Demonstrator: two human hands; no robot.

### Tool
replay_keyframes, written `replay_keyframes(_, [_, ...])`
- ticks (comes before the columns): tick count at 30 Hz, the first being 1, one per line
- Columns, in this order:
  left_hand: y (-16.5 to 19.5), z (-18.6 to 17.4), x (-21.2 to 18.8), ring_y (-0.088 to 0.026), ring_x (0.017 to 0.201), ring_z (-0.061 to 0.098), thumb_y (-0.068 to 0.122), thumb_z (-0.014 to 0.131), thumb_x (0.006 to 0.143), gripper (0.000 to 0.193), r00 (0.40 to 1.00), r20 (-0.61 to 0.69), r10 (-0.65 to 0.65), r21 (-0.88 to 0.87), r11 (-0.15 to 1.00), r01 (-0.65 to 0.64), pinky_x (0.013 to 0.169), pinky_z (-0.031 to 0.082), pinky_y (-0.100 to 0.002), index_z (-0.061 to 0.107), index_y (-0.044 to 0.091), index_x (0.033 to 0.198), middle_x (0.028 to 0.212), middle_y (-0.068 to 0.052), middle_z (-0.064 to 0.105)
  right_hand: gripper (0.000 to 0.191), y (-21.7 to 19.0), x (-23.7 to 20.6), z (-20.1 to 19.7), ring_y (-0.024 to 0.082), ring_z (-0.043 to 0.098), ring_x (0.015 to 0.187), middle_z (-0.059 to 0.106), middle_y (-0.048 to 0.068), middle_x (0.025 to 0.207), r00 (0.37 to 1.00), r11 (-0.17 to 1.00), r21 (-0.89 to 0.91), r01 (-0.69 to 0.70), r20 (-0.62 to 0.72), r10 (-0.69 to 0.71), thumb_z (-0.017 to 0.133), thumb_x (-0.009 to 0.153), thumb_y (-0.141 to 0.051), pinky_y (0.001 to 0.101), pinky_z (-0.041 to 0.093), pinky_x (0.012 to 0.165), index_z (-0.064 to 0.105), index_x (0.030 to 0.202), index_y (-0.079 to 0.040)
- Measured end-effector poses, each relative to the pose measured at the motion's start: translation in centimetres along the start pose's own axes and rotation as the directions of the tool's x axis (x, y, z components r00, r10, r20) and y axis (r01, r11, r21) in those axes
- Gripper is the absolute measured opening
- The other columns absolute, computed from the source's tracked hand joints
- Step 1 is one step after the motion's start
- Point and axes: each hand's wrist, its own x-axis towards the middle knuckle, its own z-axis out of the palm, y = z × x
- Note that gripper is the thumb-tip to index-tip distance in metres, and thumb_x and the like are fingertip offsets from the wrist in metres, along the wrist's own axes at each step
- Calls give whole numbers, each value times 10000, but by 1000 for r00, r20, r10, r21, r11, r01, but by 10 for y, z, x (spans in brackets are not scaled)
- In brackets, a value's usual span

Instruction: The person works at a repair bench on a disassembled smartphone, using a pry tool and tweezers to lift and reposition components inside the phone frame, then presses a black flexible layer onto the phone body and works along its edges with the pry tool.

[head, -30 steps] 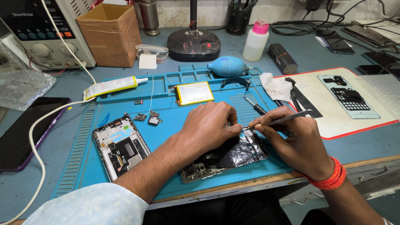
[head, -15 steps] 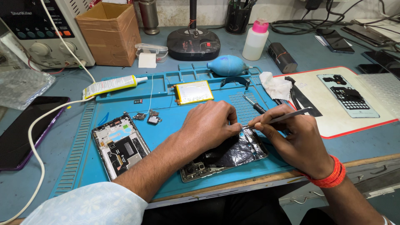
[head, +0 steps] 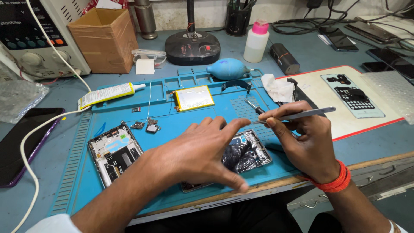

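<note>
An opened phone point(head: 254, 152) with crumpled black foil inside lies on the blue work mat point(head: 172, 114) near the table's front edge. My left hand point(head: 202, 153) hovers over its left part, fingers spread, holding nothing. To the right, my right hand point(head: 304, 140) pinches metal tweezers point(head: 302, 114); their tip points left, just above the phone's upper right corner. A second phone frame point(head: 114, 153) with bare circuitry rests on the mat to the left. Behind my hands lie a yellow-edged battery point(head: 194, 98) and small loose parts point(head: 146, 126).
A glue tube point(head: 108, 95), blue air blower point(head: 227, 69), screwdriver point(head: 254, 107) and white cloth point(head: 278, 88) lie on the mat. At the right is a red-edged pad point(head: 319, 97) with a phone part. Behind stand a cardboard box point(head: 105, 39), power supply point(head: 30, 43), lamp base point(head: 192, 47) and bottle point(head: 256, 41). A black phone point(head: 19, 142) lies far left.
My left hand has lifted off the opened phone and spread its fingers. My right hand has drawn the tweezers up and away from the phone's inside.
</note>
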Motion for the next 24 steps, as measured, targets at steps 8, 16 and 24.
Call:
replay_keyframes(8, [-6,-19,-4,-266,1271,528,281,779,665,865,996,74,57,-39,998,-54,1150,285,-435,463,194,1466,1260,-74,656,199,-2,0,-1,168,777,940,776,134,1023,999,1000,3,25,-43,-25,676,986,-45,272,640,776,551,1127,20])
replay_keyframes(16, [-22,-29,1,-180,1277,594,140,668,671,782,986,164,30,-75,997,-18,1252,48,-534,564,284,1433,1279,7,681,208,-1,2,-1,177,779,946,772,142,1002,999,998,63,24,-37,-22,670,998,-59,280,648,818,534,1139,12])
replay_keyframes(24, [-30,-1,7,-249,1210,604,123,694,745,627,986,-112,125,23,992,-123,1222,195,-512,586,187,1359,1170,-66,698,209,4,-3,-3,185,765,977,756,158,1037,998,992,115,52,-42,-48,660,1014,-42,294,645,858,523,1162,16])
